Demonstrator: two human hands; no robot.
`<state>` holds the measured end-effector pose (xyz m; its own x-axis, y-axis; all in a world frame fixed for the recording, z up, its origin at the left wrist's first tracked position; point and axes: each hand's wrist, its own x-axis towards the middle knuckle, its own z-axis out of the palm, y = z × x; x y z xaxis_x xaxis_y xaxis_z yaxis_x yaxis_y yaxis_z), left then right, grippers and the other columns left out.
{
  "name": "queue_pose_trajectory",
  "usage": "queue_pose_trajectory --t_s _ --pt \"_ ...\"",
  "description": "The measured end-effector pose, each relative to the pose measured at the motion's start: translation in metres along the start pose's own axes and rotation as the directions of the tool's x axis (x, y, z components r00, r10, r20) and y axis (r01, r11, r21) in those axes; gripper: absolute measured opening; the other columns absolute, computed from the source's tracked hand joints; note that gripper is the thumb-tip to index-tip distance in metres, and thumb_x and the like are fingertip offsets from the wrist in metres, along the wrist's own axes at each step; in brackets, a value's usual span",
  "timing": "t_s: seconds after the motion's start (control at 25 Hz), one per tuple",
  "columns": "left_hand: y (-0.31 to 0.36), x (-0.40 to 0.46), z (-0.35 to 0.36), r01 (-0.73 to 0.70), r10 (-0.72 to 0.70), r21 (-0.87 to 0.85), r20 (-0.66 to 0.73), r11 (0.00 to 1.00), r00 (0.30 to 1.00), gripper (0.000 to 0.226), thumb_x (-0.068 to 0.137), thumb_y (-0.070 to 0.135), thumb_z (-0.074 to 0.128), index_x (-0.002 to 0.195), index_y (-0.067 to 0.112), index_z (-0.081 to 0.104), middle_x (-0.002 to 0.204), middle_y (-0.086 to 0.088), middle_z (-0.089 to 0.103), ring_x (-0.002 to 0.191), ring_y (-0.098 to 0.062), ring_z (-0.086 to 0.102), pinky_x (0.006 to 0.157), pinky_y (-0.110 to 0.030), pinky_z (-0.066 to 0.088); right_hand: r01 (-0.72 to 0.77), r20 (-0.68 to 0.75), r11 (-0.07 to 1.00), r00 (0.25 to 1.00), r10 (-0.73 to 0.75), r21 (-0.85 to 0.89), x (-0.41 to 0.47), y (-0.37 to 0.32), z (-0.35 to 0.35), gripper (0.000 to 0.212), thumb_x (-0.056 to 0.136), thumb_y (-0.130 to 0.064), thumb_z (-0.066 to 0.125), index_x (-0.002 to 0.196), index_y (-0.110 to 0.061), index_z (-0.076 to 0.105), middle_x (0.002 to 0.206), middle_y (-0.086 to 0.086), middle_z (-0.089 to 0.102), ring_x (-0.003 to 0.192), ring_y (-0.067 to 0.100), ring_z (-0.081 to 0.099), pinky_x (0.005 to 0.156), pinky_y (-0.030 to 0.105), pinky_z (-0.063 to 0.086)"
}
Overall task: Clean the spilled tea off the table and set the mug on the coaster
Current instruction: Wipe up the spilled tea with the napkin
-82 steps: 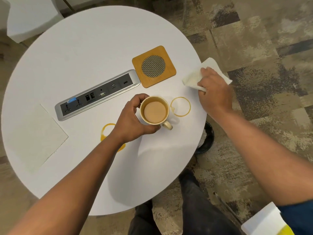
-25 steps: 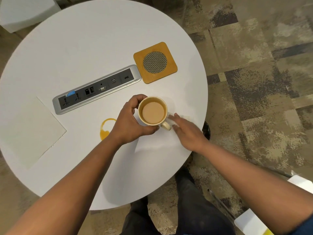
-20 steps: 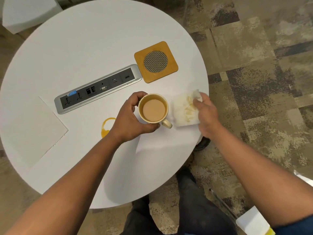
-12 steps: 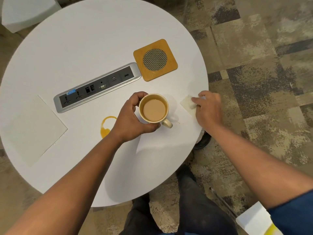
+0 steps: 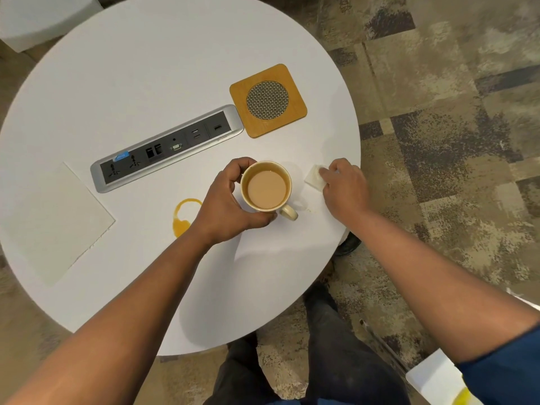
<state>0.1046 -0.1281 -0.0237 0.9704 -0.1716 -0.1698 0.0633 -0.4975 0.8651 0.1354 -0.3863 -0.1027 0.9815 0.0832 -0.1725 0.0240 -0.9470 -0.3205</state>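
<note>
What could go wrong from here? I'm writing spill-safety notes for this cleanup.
1. The mug is nearly full; the left hand could slosh tea when carrying it to the coaster.
2. The tea ring lies close to the power strip; wiping could push liquid toward the sockets.
3. The right hand's napkin is small, possibly soaked, so may smear.

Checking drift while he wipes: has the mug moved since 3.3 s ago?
No. The mug sits in the same place below the right end of the power strip, in the left hand, not on the coaster.
</note>
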Motion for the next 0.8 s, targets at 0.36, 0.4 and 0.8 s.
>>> queue_pose_trajectory --t_s 0.36,0.4,0.8 --pt "-0.008 -0.004 -0.002 -0.009 0.009 0.006 -0.008 1.000 1.000 0.081 0.056 0.037 0.095 0.125 0.039 0.052 0.123 0.020 0.061 0.116 -0.008 0.056 0.084 0.000 0.035 0.404 0.266 0.906 0.867 -0.422 0.122 -0.031 -0.013 -0.003 0.037 0.091 0.001 0.055 0.122 -0.012 0.071 0.118 0.010 0.063 0.097 0.035 0.054 0.074 0.038 0.045" --pt "-0.007 -0.003 -0.001 -0.012 0.012 0.006 -0.005 1.000 1.000 0.081 0.055 0.038 0.095 0.125 0.039 0.052 0.122 0.021 0.060 0.115 -0.006 0.056 0.084 0.000 0.035 0.385 0.319 0.913 0.855 -0.409 0.139 -0.037 -0.011 -0.005 0.036 0.092 -0.001 0.055 0.121 -0.013 0.071 0.121 0.008 0.062 0.101 0.033 0.054 0.078 0.036 0.044" --pt "-0.006 0.003 0.000 -0.013 0.013 0.006 0.013 1.000 1.000 0.083 0.054 0.041 0.094 0.126 0.036 0.052 0.123 0.021 0.060 0.116 -0.006 0.055 0.084 0.001 0.035 -0.170 0.004 0.899 0.983 0.184 0.403 0.002 0.018 -0.047 0.038 0.093 0.003 0.049 0.112 -0.019 0.074 0.116 -0.002 0.061 0.085 0.005 0.057 0.073 0.011 0.041"
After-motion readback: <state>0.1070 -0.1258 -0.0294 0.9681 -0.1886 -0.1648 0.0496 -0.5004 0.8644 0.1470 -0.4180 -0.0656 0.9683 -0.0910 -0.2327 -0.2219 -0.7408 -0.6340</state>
